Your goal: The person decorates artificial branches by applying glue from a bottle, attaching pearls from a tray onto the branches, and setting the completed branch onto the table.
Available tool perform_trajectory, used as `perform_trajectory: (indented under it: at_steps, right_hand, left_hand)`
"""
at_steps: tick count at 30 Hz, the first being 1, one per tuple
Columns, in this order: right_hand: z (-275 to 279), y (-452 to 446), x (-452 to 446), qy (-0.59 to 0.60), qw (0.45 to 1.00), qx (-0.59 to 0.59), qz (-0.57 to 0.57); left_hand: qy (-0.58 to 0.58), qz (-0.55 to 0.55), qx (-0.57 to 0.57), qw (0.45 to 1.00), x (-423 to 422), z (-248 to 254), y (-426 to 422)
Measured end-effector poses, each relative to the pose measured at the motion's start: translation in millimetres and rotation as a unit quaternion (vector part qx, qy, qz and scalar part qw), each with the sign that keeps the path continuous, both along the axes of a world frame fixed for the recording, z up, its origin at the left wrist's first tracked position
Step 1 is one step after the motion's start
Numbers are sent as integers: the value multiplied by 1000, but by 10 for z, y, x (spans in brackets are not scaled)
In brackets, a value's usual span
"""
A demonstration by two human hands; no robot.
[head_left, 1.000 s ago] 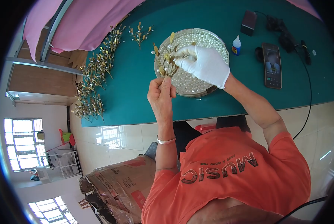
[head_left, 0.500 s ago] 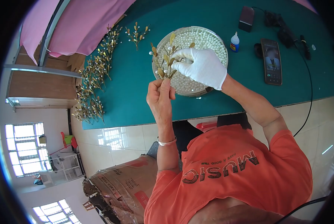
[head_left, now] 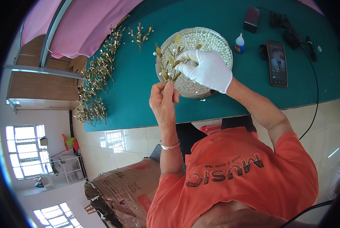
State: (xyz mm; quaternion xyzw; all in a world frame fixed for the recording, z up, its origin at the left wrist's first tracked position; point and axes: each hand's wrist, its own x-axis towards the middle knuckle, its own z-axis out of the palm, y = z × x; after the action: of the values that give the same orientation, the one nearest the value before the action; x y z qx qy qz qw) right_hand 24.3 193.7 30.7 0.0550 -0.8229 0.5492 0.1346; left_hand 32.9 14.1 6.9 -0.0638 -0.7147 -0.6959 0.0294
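My bare left hand (head_left: 164, 99) pinches the lower stems of a gold-leaf sprig (head_left: 171, 62) dotted with white pearl beads. It holds the sprig upright over the near left part of a round tray (head_left: 230, 57) filled with pearl beads (head_left: 204, 40). My right hand (head_left: 210, 70), in a white glove, has thumb and forefinger closed together at the right side of the sprig. Whatever sits between those fingertips is too small and hidden to make out.
Several finished-looking sprigs (head_left: 98, 81) lie along the table's left side, with a single sprig (head_left: 140, 36) apart from them. A small glue bottle (head_left: 239, 43), a phone (head_left: 277, 62), a dark box (head_left: 251, 19) and black cables (head_left: 289, 36) occupy the right. A cardboard box (head_left: 128, 186) stands below.
Almost nothing differs. Both hands and the sprig keep nearly the same position, with only a very slight shift of the view.
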Motion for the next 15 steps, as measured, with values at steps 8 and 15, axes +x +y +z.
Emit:
perform_trajectory:
  at_steps: [8,15]
  right_hand:
    - [-42,-24,-24,66,997,-25,-8]
    - [57,3,-2,-8,999,35,1]
  left_hand:
    - [3,7,1,1000,3,12,4]
    - [-3,10,3,1000,-10,3,6]
